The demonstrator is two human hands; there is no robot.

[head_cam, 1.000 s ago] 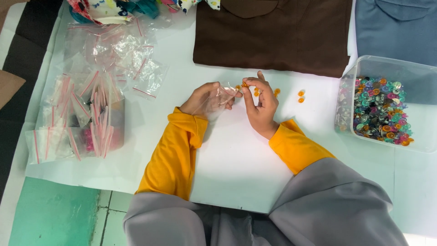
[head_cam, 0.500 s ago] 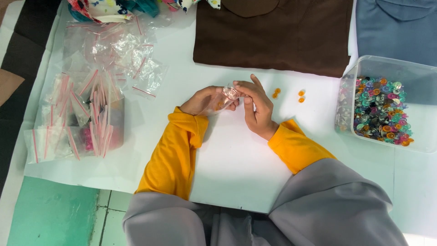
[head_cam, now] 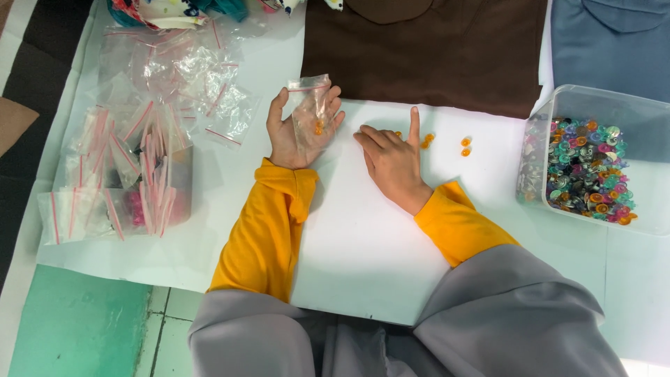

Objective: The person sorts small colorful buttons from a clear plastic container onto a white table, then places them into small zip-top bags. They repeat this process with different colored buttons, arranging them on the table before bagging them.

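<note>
Left hand (head_cam: 301, 129) cups small clear bag (head_cam: 312, 112) mouth-up (beads inside), fingers curled round it; right hand (head_cam: 394, 157) flat, fingers empty, pinning orange beads (head_cam: 426, 141) nr table's far edge.

white sheet (head_cam: 363, 237) | brown cloth (head_cam: 426, 49) | clear bead box (head_cam: 593, 164) | zip bags (head_cam: 132, 167) | orange beads (head_cam: 465, 146)
</note>
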